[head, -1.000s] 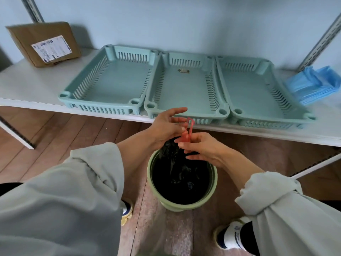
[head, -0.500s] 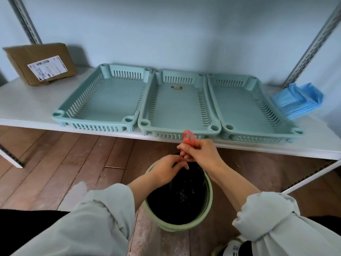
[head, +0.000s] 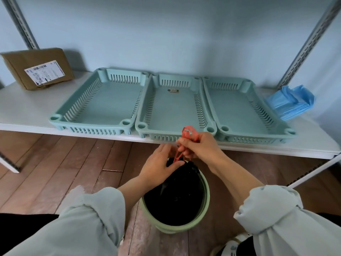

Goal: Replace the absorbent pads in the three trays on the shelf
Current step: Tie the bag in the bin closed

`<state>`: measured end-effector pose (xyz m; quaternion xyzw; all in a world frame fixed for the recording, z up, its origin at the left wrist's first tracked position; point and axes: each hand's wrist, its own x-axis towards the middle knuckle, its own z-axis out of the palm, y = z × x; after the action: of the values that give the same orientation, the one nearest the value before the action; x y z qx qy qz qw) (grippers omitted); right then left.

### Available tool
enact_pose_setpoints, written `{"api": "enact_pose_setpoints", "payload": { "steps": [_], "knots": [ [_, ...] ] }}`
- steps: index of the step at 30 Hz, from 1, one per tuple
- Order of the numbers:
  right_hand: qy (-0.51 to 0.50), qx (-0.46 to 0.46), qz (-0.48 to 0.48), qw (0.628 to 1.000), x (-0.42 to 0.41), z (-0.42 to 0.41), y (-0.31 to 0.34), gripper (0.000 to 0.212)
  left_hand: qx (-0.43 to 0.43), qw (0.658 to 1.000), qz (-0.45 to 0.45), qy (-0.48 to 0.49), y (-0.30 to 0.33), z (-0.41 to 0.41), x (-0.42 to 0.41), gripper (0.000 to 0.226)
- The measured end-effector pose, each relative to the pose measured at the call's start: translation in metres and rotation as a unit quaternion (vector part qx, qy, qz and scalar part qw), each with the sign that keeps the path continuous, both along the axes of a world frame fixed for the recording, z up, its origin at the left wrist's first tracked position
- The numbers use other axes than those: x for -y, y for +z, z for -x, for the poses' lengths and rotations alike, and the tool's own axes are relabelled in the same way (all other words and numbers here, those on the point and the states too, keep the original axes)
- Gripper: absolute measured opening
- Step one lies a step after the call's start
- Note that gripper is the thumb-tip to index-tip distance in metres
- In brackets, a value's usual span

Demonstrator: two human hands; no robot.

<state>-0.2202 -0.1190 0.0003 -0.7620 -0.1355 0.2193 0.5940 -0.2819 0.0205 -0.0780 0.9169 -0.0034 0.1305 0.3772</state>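
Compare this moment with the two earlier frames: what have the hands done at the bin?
The right hand has drawn the red drawstring upward, cinching the black bag in the green bin. The left hand dropped to the bag's gathered neck. The three teal plastic trays and blue pad stack are untouched.

a labelled cardboard box [head: 39, 68] leans against the wall at far left. a green bin [head: 205, 204] with a black liner [head: 175, 198] stands on the wooden floor [head: 55, 163].

- Left hand [head: 160, 166]: palm down, fingers curled together, fingertips pinched closed at centre frame.
- Right hand [head: 200, 147]: raised slightly above the left, closed in a fist-like grip, knuckles toward the camera.
- Both forearms bare; grey sleeves [head: 88, 215] pushed up.
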Motion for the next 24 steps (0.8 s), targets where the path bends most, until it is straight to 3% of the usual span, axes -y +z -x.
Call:
{"api": "enact_pose_setpoints", "payload": {
  "steps": [2,4,5,9,12,15,17,19,24],
  "knots": [
    [0.025,0.015,0.015,0.999,-0.005,0.006,0.001,0.017,-0.012,0.997,0.071,-0.039,0.004,-0.002,0.008,0.028],
    [0.040,0.029,0.022,0.999,-0.009,0.011,0.004,0.015,-0.038,0.984,0.165,-0.059,0.007,-0.001,0.019,0.004],
    [0.043,0.034,0.019,0.998,-0.009,0.012,0.006,0.015,-0.054,0.979,0.191,-0.050,0.008,-0.001,0.023,0.013],
    [-0.017,0.067,0.011,0.998,0.005,-0.002,-0.001,0.036,-0.022,0.990,0.138,-0.021,0.011,-0.005,0.021,0.031],
    [0.043,0.024,0.076,0.996,0.019,-0.007,-0.022,0.040,0.004,0.997,0.072,0.011,0.016,-0.011,0.006,0.032],
    [0.121,0.011,0.086,0.989,0.011,0.003,-0.041,0.028,-0.028,0.985,0.172,-0.009,0.026,-0.011,0.003,0.033],
    [0.109,0.034,0.058,0.992,-0.003,0.008,-0.050,0.016,-0.049,0.974,0.222,-0.005,0.034,-0.010,0.005,0.033],
    [0.086,0.051,0.053,0.994,-0.012,0.015,-0.063,0.019,-0.069,0.967,0.244,-0.006,0.035,-0.008,0.004,0.035],
    [0.115,0.073,0.213,0.968,-0.009,0.017,-0.091,0.019,-0.089,0.970,0.228,0.008,0.020,-0.002,0.006,0.037]
  ]
}}
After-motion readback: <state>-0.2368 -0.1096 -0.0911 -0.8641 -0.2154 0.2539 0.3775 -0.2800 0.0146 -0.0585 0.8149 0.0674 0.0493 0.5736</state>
